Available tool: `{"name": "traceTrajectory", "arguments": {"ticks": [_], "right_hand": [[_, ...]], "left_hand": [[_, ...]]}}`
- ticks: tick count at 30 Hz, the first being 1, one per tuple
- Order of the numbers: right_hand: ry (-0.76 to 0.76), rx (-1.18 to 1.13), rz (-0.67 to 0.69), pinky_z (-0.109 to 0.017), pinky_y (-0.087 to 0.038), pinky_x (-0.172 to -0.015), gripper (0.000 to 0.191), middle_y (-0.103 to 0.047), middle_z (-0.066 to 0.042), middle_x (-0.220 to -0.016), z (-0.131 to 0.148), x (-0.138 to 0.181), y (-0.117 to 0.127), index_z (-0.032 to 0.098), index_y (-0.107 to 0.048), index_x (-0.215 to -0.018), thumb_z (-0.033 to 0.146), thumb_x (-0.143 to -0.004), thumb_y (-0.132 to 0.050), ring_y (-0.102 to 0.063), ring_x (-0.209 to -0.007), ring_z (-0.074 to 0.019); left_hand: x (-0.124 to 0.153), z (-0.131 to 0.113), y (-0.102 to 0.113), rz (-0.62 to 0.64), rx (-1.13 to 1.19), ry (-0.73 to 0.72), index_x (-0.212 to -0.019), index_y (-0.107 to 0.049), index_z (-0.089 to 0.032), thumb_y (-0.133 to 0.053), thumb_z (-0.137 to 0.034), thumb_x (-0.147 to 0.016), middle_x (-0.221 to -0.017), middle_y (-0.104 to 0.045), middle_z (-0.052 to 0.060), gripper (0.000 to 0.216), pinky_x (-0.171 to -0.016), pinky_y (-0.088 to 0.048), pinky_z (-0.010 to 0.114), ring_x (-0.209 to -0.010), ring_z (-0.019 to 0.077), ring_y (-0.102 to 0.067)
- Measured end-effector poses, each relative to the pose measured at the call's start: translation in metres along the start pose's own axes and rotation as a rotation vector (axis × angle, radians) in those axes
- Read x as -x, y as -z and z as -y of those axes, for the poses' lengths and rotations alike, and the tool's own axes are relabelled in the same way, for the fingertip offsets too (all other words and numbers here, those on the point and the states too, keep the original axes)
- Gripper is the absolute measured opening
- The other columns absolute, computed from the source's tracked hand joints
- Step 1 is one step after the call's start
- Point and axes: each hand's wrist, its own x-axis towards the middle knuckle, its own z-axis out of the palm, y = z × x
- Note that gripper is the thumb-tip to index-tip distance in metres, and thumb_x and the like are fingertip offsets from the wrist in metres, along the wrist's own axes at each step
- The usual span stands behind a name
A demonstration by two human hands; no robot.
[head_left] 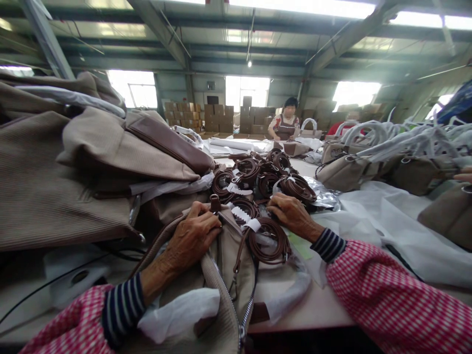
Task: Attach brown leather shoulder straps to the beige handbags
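Note:
A beige ribbed handbag (221, 275) with its long zip undone lies in front of me. My left hand (193, 236) grips its upper edge, fingers bent over the fabric beside a small brown tab (215, 202). One coiled brown strap (271, 241), bound with a white paper band, rests on the bag's opening. My right hand (289, 211) is at the near side of a pile of coiled brown straps (247, 172). Its fingers are curled together among them; what the fingertips hold, if anything, is hidden. White wrapping covers a bag handle (184, 312) below my left hand.
Large beige and brown bags (92, 147) are stacked high on the left. More bags with wrapped handles (354, 162) and white wrapping sheets (379, 206) lie on the right. Another person (285, 125) stands across the table. A black cable (55, 282) runs at lower left.

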Motion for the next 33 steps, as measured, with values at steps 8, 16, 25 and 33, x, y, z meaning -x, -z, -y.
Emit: {"name": "traceTrajectory", "arguments": {"ticks": [8,16,25,33], "right_hand": [[-0.238,-0.158,-0.283,-0.032,-0.044,-0.062,0.022,-0.061,0.0,-0.068,-0.002,0.081,0.046,0.023,-0.066,-0.081,0.035,-0.098,-0.059,-0.057,-0.062,-0.0185],[-0.208,-0.004,-0.222,-0.039,-0.053,-0.079,0.019,-0.073,-0.008,-0.11,-0.005,0.098,0.065,0.025,-0.073,-0.102,0.036,-0.1,-0.058,-0.067,-0.097,-0.0263],[-0.185,0.21,0.152,-0.031,-0.04,-0.072,0.037,-0.075,-0.007,-0.086,0.041,0.016,0.044,0.02,-0.074,-0.081,0.037,-0.107,-0.053,-0.067,-0.08,-0.02],[-0.276,-0.16,0.334,-0.026,-0.035,-0.058,0.02,-0.069,-0.003,-0.067,0.012,-0.002,0.019,0.013,-0.075,-0.072,0.025,-0.086,-0.069,-0.062,-0.065,-0.0151]], "left_hand": [[0.0,0.003,-0.003,0.002,0.0,-0.013,-0.087,-0.068,-0.021,-0.066,-0.02,-0.098,-0.092,-0.069,0.004,0.01,-0.092,-0.047,0.038,-0.113,0.0289,-0.051],[0.002,0.005,-0.005,-0.03,0.027,-0.008,-0.088,-0.067,-0.022,-0.062,-0.021,-0.099,-0.095,-0.069,0.005,0.012,-0.093,-0.046,0.038,-0.115,0.0291,-0.051],[0.001,0.006,-0.005,-0.031,0.027,-0.013,-0.089,-0.068,-0.021,-0.064,-0.02,-0.097,-0.094,-0.071,0.004,0.009,-0.09,-0.046,0.037,-0.113,0.0285,-0.049],[0.001,0.007,-0.006,-0.036,0.038,-0.029,-0.089,-0.068,-0.021,-0.067,-0.018,-0.096,-0.094,-0.071,0.003,0.008,-0.091,-0.046,0.038,-0.113,0.0289,-0.051]]}}
